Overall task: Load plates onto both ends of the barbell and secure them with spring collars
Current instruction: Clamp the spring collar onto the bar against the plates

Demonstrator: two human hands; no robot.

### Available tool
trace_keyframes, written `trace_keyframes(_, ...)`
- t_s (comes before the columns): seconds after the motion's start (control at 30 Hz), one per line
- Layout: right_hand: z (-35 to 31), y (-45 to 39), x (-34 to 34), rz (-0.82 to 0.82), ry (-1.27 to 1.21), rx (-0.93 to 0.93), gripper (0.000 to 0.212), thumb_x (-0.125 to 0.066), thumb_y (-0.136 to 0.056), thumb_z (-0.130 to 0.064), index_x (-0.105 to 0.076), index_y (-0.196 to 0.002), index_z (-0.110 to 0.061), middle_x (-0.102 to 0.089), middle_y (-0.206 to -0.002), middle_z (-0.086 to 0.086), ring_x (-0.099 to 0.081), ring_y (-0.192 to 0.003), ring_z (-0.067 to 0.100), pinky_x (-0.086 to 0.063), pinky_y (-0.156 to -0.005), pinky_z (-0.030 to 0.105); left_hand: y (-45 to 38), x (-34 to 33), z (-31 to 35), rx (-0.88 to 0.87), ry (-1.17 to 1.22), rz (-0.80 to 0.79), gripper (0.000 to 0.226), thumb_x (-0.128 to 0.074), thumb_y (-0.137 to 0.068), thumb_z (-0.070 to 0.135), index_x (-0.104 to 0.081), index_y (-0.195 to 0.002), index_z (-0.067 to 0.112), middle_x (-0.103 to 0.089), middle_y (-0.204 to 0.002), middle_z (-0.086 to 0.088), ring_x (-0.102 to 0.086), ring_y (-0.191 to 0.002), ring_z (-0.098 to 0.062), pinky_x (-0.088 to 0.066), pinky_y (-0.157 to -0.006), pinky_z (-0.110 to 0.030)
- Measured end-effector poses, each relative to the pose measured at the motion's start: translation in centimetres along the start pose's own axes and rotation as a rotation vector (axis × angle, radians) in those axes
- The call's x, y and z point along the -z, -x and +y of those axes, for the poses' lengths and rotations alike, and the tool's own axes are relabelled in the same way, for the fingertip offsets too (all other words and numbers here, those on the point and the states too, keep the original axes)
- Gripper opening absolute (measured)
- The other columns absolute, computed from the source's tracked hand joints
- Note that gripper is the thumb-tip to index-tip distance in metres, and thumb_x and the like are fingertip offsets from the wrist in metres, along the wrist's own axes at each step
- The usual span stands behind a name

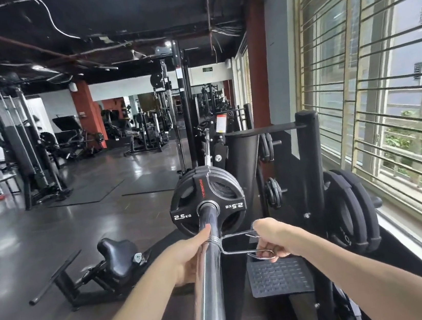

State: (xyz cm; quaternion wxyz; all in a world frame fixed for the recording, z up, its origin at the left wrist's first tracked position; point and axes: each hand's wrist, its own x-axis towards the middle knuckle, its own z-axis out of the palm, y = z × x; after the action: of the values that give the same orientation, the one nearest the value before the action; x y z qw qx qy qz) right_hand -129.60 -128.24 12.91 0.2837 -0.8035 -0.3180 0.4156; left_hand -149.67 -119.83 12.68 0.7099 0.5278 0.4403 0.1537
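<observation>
left hand [190, 254] grips bar [208, 281]; right hand [271, 237] squeezes collar [231, 243] handles, coil on sleeve short of plates [207, 203]. stiff springy steel, probably slick; hold both handles squeezed while sliding.

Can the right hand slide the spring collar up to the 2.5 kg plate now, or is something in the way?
Probably yes. The right hand grips the spring collar handles, and the barbell sleeve between collar and 2.5 kg plate looks bare; only the left hand rests beside it.
</observation>
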Motion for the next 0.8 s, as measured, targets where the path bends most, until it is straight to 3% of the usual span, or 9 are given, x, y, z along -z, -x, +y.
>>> trace_keyframes(0.1,-1.9,-2.5,1.1,0.007,-0.025,0.010,0.053,-0.027,-0.104,-0.024,-0.055,-0.069,0.005,-0.052,-0.031,0.008,-0.045,-0.018,0.014,-0.027,-0.027,0.008,-3.1,0.2,2.0,0.026,0.025,0.021,0.056,-0.069,-0.083,0.057,-0.068,-0.101,0.005,-0.068,-0.083,-0.015,-0.065,-0.074,-0.029,-0.055,-0.085,-0.041)
trace_keyframes(0.23,-3.7,-5.8,2.4,0.004,-0.033,0.024,0.050,-0.028,-0.105,-0.024,-0.054,-0.075,0.005,-0.052,-0.030,0.007,-0.044,-0.018,0.013,-0.029,-0.028,0.007,-7.2,0.4,4.1,0.006,0.035,0.081,0.053,-0.069,-0.083,0.056,-0.067,-0.098,0.005,-0.067,-0.082,-0.014,-0.063,-0.073,-0.028,-0.051,-0.093,-0.043)
trace_keyframes(0.37,-5.3,-8.2,3.3,0.010,-0.115,0.015,0.041,-0.030,-0.106,-0.021,-0.052,-0.079,0.002,-0.049,-0.027,0.006,-0.047,-0.019,0.013,-0.030,-0.027,0.008,-10.2,0.6,5.8,0.006,0.069,0.093,0.047,-0.071,-0.083,0.053,-0.069,-0.091,0.006,-0.067,-0.078,-0.012,-0.062,-0.065,-0.026,-0.053,-0.074,-0.036)
trace_keyframes(0.5,-6.0,-9.9,3.9,-0.042,-0.044,-0.016,0.050,-0.027,-0.106,-0.024,-0.063,-0.088,0.006,-0.064,-0.050,0.008,-0.058,-0.040,0.017,-0.040,-0.032,0.013,-11.9,1.2,6.3,0.023,0.100,0.072,0.045,-0.077,-0.078,0.051,-0.072,-0.079,0.006,-0.070,-0.072,-0.012,-0.066,-0.058,-0.026,-0.055,-0.066,-0.035)
trace_keyframes(0.6,-5.9,-10.6,4.1,-0.050,-0.038,-0.051,0.059,-0.025,-0.105,-0.028,-0.066,-0.075,0.002,-0.071,-0.084,0.016,-0.061,-0.046,0.020,-0.045,-0.039,0.015,-12.2,1.2,5.7,-0.028,0.101,0.086,0.047,-0.080,-0.074,0.051,-0.074,-0.080,0.004,-0.073,-0.071,-0.013,-0.068,-0.061,-0.026,-0.056,-0.072,-0.036)
trace_keyframes(0.7,-6.2,-10.3,4.0,0.011,-0.055,-0.053,0.084,-0.011,-0.102,-0.054,-0.069,-0.079,0.003,-0.070,-0.078,0.017,-0.062,-0.056,0.025,-0.050,-0.050,0.021,-11.7,1.1,5.5,-0.067,0.058,0.167,0.063,-0.079,-0.071,0.058,-0.074,-0.096,0.001,-0.074,-0.092,-0.016,-0.070,-0.090,-0.031,-0.052,-0.096,-0.042)
trace_keyframes(0.73,-6.3,-10.2,3.9,0.023,-0.047,-0.059,0.086,-0.009,-0.101,-0.058,-0.068,-0.083,0.003,-0.069,-0.076,0.017,-0.063,-0.057,0.026,-0.050,-0.050,0.022,-11.4,1.2,5.3,-0.060,0.034,0.162,0.066,-0.078,-0.070,0.061,-0.073,-0.097,0.001,-0.073,-0.095,-0.015,-0.068,-0.093,-0.032,-0.051,-0.098,-0.041)
trace_keyframes(0.8,-6.4,-9.9,4.0,0.041,-0.047,-0.074,0.077,-0.012,-0.102,-0.055,-0.064,-0.096,0.002,-0.067,-0.081,0.019,-0.063,-0.060,0.027,-0.051,-0.050,0.026,-10.6,1.7,5.2,-0.012,0.004,0.087,0.060,-0.077,-0.070,0.063,-0.072,-0.095,0.009,-0.071,-0.089,-0.011,-0.066,-0.085,-0.028,-0.053,-0.087,-0.037)
